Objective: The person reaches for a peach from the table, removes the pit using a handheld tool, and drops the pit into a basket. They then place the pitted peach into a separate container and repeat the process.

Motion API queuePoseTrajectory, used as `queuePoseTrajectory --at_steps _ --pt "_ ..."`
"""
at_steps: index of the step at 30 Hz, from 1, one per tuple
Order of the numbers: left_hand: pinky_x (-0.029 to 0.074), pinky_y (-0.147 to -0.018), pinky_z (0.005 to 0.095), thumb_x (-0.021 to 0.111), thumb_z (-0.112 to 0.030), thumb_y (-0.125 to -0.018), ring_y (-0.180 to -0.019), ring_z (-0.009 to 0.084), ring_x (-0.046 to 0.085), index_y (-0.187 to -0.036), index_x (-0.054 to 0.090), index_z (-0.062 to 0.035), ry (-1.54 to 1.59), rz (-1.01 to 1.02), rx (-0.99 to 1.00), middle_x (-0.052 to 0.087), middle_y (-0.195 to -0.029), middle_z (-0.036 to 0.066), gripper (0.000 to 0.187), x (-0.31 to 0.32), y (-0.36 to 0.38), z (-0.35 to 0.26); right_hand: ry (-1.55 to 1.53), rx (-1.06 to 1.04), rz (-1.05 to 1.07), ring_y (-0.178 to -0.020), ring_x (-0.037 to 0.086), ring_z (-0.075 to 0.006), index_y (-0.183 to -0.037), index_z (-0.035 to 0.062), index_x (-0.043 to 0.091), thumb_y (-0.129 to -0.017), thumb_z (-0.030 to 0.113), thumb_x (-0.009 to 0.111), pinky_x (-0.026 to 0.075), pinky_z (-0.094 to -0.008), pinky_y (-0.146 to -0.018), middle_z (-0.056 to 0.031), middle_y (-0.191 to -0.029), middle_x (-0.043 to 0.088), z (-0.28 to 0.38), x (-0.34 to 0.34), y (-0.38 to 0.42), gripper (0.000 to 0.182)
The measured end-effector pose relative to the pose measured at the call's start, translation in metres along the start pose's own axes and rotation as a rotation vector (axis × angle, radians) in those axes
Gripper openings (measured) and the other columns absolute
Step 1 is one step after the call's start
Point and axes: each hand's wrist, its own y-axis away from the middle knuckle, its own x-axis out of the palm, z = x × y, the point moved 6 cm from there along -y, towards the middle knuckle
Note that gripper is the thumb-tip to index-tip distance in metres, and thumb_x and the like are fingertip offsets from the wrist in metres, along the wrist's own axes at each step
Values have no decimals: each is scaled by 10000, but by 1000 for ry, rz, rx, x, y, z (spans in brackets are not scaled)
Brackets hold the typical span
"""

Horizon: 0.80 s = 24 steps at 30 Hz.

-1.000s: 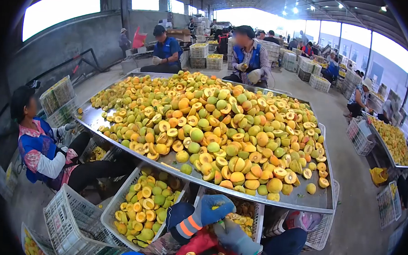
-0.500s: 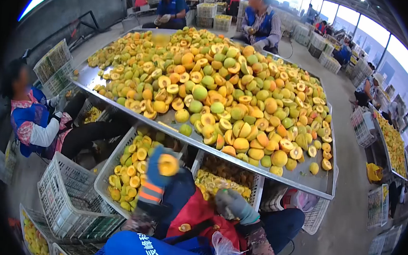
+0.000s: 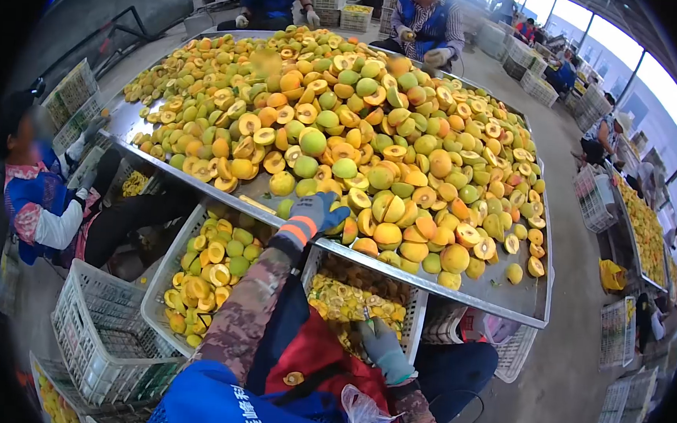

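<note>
Far left of the counter: a seated co-worker in a blue vest, white crates alongside. Below the counter's near edge, a crate of halved fruit. At that edge, left hand, gloved blue and grey with an orange cuff, laid on the fruit heap, fingers curled over a halved fruit; grip not fully shown. Further right and lower, over a crate of pits, right hand, grey-gloved, closed round a small tool.
</note>
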Motion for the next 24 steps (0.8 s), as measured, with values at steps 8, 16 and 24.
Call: queuePoseTrajectory --at_steps 8,16,24 --pt "556 -622 357 529 -310 -910 -830 299 648 -1120 529 -64 2043 107 -74 612 -989 128 323 -41 83 -48 67 -693 -245 -621 603 -332 -925 35 515 -937 281 488 439 -421 -556 -133 -686 611 98 -34 46 247" --pt "544 -806 404 356 -414 -987 -928 277 622 -1093 494 -27 2107 29 102 593 -1002 159 425 -43 157 -111 391 -909 -642 -548 543 -330 -923 43 519 -906 162 547 421 -383 -468 -143 -661 503 168 -32 86 124" --pt "526 -829 411 323 -420 -994 -944 257 600 -983 539 -35 1838 -202 169 575 -1064 158 442 -66 194 -134 203 -620 -553 -625 582 -397 -930 26 483 -902 182 548 412 -474 -495 -222 -675 561 148 -22 80 171"
